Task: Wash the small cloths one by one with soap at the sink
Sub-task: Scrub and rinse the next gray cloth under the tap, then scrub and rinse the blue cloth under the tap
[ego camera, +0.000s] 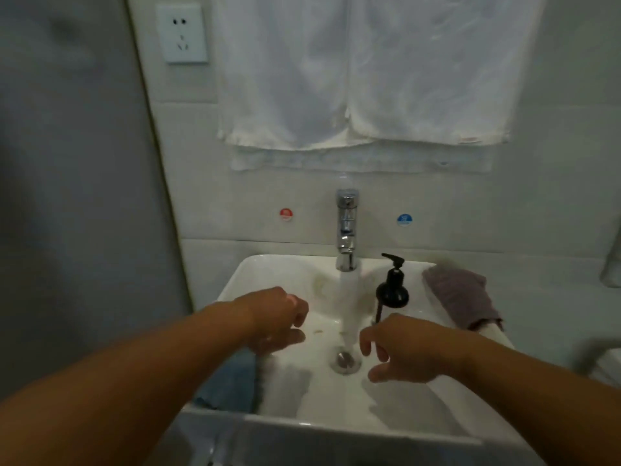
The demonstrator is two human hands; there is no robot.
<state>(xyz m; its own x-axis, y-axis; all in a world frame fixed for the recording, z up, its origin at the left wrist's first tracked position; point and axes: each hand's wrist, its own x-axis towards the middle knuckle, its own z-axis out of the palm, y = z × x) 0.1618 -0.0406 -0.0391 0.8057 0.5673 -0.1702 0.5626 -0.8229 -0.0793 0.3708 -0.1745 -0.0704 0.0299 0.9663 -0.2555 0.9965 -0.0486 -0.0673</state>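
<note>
Unreadably small, a red sticker point(286, 214) and blue sticker point(404, 219) flank the tap point(346, 227); black soap bottle point(392, 292) stands centre; blue cloth point(232, 381) lies lower left in the sink point(268, 270), mauve cloth point(460, 294) on its right rim; left grip point(275, 317) and right grip point(403, 348) released, empty

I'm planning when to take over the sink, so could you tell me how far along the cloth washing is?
Done: the tap runs into the sink. In hand: nothing; the left hand and right hand hover empty over it. Left: a blue cloth lies at the left rim and a purple cloth on the right rim; whether either is washed, I cannot tell. The soap pump stands untouched.
</note>
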